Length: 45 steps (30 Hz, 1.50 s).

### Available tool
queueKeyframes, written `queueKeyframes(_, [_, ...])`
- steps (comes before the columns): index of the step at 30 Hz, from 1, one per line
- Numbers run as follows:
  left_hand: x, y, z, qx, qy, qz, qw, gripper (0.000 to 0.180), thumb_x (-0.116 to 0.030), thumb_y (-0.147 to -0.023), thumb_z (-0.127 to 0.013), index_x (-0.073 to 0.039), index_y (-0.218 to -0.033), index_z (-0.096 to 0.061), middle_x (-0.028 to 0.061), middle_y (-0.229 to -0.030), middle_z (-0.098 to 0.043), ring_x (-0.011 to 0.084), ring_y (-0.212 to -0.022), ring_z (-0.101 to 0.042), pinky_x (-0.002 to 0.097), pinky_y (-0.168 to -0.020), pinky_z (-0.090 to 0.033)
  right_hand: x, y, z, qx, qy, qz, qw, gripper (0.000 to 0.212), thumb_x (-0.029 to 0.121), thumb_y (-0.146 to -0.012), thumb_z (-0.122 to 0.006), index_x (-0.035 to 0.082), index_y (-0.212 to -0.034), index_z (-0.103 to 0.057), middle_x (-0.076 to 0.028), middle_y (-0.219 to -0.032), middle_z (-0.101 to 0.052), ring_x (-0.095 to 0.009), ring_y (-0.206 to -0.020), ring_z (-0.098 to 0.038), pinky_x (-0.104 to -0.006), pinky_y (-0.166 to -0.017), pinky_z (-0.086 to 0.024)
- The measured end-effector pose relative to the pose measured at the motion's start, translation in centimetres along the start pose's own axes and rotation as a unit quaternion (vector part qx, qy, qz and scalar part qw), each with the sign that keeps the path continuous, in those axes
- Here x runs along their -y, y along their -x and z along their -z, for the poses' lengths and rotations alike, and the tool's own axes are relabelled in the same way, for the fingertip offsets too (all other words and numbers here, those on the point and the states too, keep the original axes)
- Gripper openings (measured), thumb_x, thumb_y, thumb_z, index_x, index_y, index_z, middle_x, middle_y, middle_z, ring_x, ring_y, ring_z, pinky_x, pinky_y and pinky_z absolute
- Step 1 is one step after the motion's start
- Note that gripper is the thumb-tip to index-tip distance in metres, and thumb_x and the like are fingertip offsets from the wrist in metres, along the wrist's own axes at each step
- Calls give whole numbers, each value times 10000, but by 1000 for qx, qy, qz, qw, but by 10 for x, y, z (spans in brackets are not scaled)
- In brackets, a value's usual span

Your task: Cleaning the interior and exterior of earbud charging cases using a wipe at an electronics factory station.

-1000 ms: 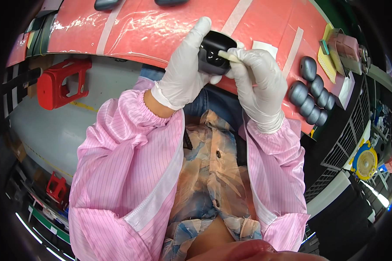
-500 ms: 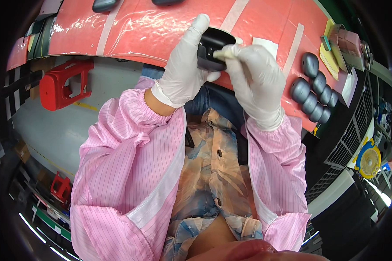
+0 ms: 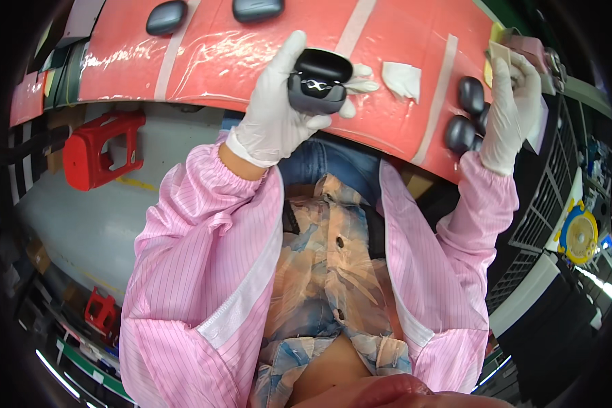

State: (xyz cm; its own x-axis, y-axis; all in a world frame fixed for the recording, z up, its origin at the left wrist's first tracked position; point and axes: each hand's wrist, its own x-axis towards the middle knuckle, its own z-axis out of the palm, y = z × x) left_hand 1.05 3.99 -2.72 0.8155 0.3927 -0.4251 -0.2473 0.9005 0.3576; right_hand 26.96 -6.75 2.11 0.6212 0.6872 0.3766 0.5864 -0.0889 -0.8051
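My left hand (image 3: 273, 112), in a white glove, grips a dark grey earbud charging case (image 3: 316, 102) with its lid raised. Bright metallic spots show in the black inside of the case. Off to the right, my gloved right hand (image 3: 513, 102) is raised with fingers bent, by a pale yellow piece (image 3: 500, 53) at its fingertips. Whether it pinches that piece or something else is hidden. Just beside and under this hand lie several closed dark cases (image 3: 461, 133), partly covered by the hand and sleeve.
A crumpled white cloth or tissue (image 3: 402, 79) lies on the red-covered table (image 3: 217, 75). Two more dark cases, one left (image 3: 166, 17) and one in the middle (image 3: 258, 8), sit at the far side. A red stool (image 3: 102, 149) stands on the floor at left.
My right hand has moved away from the case to the right, over the yellow things there. The left hand still holds the case, now tilted with its inside more in sight.
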Motion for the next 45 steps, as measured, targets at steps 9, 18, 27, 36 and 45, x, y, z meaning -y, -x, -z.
queueKeyframes(9, [-28, 79, 63, 143, -47, -155, 976, 761, -586, -967, -310, 96, -1224, -530, 197, -1037, -661, 225, -793, -662, 251, -521, -482, 29, 43, -45, 164, 127, 143, 968, 236, 80, -837, -655, 2, -1058, -631, -142, -1049, -645, -285, -988, -609, -352, -866, -471])
queueKeyframes(18, [-170, 154, 345, -116, 413, -416, 802, 560, -459, -881, -592, -22, -1220, -509, 210, -1211, -559, 344, -1046, -588, 330, -696, -538, 15, 91, -72, 199, 253, 188, 928, 260, 13, -871, -607, 37, -1120, -677, -125, -950, -616, -273, -864, -577, -360, -779, -467])
queueKeyframes(27, [-215, 179, 375, -341, 73, -411, 842, 602, -533, -936, -437, 31, -1088, -583, 163, -933, -669, 324, -807, -660, 330, -635, -538, 27, 96, -79, 196, 220, 203, 934, 277, -55, -857, -594, 10, -1114, -675, -89, -844, -596, -209, -779, -522, -311, -714, -428])
queueKeyframes(36, [-96, 138, 103, -124, -221, -441, 861, 894, -718, -874, -349, 76, -1252, -510, 192, -997, -671, 226, -800, -668, 251, -546, -495, 76, 90, -110, 197, 31, 131, 971, 183, -17, -895, -572, -31, -1055, -660, -104, -987, -640, -196, -903, -591, -271, -823, -449])
queueKeyframes(45, [-41, 82, 19, -81, -433, -487, 754, 858, -680, -853, -513, 94, -1224, -498, 196, -1118, -633, 223, -971, -640, 298, -800, -523, 132, 78, -142, 228, -6, 313, 922, 120, -16, -786, -647, 22, -898, -666, -89, -799, -611, -197, -779, -595, -305, -695, -454])
